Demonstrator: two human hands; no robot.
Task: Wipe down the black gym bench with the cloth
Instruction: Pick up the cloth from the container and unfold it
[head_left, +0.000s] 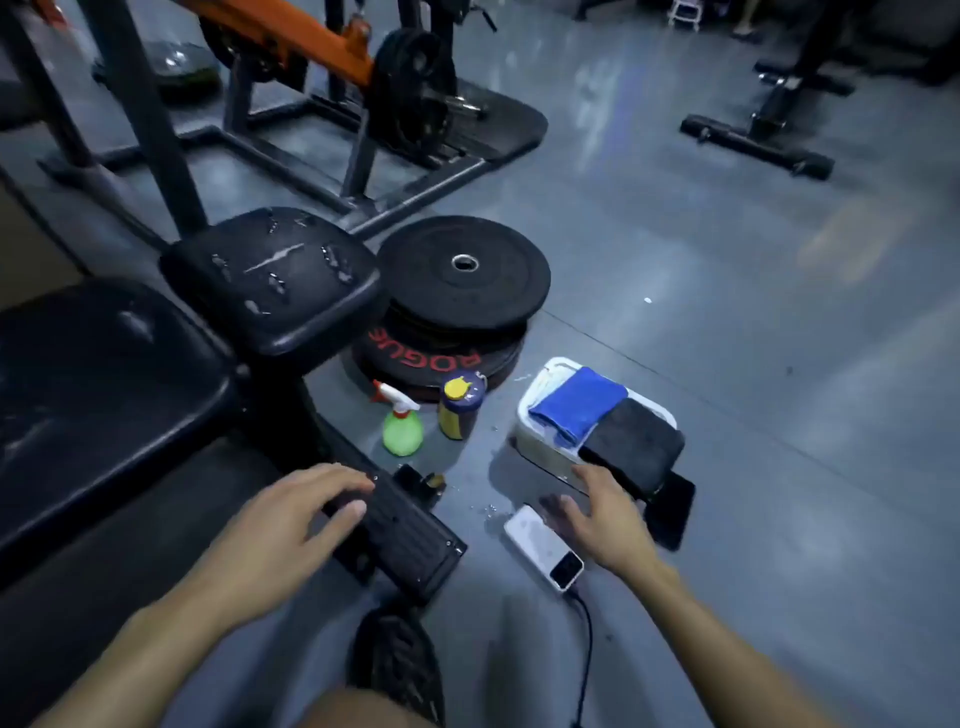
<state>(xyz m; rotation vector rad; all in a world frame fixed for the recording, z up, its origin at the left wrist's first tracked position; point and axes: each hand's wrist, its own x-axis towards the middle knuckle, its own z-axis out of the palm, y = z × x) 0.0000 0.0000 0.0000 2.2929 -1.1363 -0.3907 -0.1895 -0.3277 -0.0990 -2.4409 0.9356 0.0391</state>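
The black gym bench fills the left side: a long back pad (98, 395) and a smaller worn seat pad (275, 275) with cracks in its cover. A blue cloth (576, 402) and a dark grey cloth (631, 447) lie folded over a white tub (535, 441) on the floor to the right. My left hand (291, 519) hovers over the bench's black foot bar (405, 535), fingers spread, holding nothing. My right hand (597, 512) is open just in front of the dark grey cloth, fingers apart, not gripping it.
A green spray bottle (402, 426) and a yellow-capped jar (460, 405) stand by stacked black weight plates (462, 275). A white power bank (545, 551) with a cable and a black phone (675, 509) lie near my right hand. My shoe (400, 665) is below. Machine frames stand behind.
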